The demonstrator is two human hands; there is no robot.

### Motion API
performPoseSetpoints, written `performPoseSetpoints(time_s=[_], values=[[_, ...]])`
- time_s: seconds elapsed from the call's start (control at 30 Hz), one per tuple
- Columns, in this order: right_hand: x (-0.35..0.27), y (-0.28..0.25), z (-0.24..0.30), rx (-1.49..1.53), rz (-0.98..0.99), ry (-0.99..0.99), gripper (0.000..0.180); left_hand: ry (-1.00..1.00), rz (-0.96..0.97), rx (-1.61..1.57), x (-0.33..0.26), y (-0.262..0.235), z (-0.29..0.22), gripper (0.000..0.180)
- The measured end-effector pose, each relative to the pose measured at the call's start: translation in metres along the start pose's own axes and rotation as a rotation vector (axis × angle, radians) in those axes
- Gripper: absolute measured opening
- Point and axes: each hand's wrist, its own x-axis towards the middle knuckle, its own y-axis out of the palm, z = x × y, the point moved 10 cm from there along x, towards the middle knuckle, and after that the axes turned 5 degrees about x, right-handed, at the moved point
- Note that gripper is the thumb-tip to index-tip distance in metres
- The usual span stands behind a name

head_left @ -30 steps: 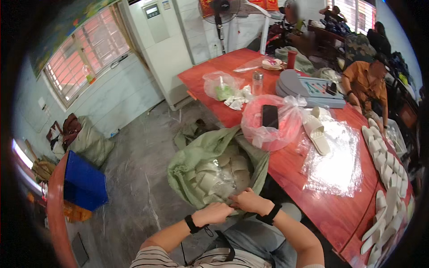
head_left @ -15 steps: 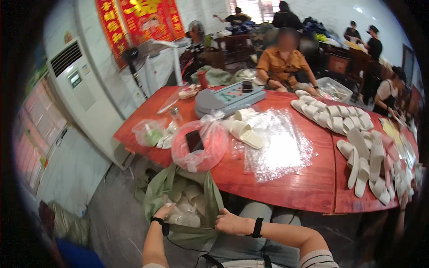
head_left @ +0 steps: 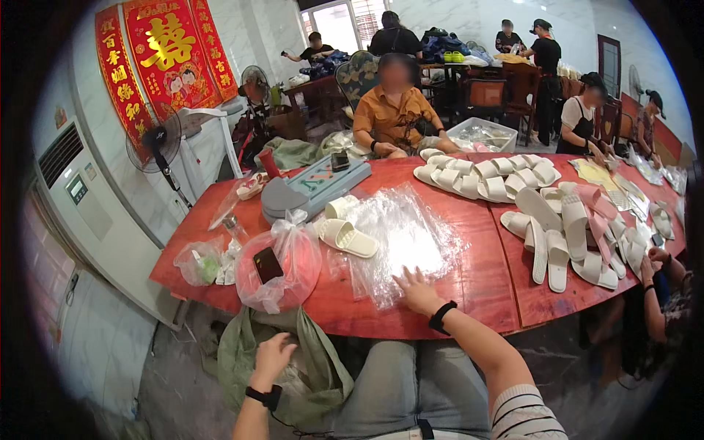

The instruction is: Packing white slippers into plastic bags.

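My right hand [head_left: 418,291] lies flat, fingers spread, on a sheet of clear plastic bags [head_left: 400,238] spread over the red table [head_left: 484,290]. A pair of white slippers [head_left: 345,233] rests just beyond the plastic's left edge. My left hand [head_left: 273,358] hangs below the table edge, open, resting on the rim of a green sack [head_left: 323,367] on the floor by my knees. Both wrists wear black bands.
A pink plastic bag [head_left: 282,268] with a dark phone on it sits left of the plastic. Many white and pink slippers [head_left: 557,227] cover the table's right side. A person in an orange shirt [head_left: 392,110] sits opposite; another person's hands [head_left: 653,264] work at right. A fan and air-conditioner stand left.
My head turned from the green sack up to the table. My right hand left the sack and came onto the clear plastic; my left hand stayed down by the sack.
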Motion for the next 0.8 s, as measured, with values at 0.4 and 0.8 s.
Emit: performPoseSetpoints(time_s=[0.4, 0.8], values=[[-0.073, -0.010, -0.045, -0.089, -0.013, 0.204, 0.063, 0.828, 0.293, -0.069, 0.027, 0.160, -0.204, 0.062], [-0.171, -0.044, -0.108, -0.052, -0.052, 0.314, 0.071, 0.809, 0.383, 0.241, 0.063, 0.280, -0.229, 0.073]])
